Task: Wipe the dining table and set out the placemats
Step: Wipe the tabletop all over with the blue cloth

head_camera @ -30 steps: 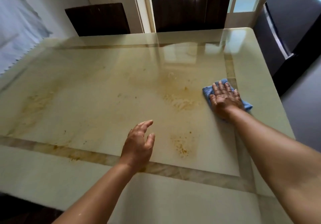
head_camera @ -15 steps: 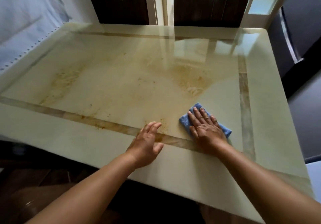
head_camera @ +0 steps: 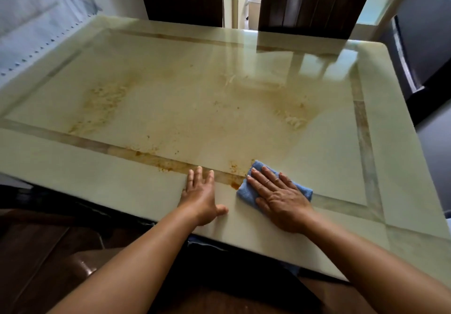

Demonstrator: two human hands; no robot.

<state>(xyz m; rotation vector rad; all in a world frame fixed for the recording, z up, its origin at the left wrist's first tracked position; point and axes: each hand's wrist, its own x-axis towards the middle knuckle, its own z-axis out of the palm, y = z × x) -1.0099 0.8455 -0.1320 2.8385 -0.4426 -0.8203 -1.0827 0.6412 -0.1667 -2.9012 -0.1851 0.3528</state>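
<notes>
Right hand [head_camera: 280,199] flat on blue cloth [head_camera: 246,191], left hand [head_camera: 201,196] fingers spread on stained table [head_camera: 97,189]

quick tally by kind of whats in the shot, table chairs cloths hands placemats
table: 1
chairs: 2
blue cloth: 1
hands, left hand and right hand: 2
placemats: 0
total: 6

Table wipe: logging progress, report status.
Right hand flat on blue cloth; left hand flat on table. Orange stains remain. No placemats visible.
</notes>
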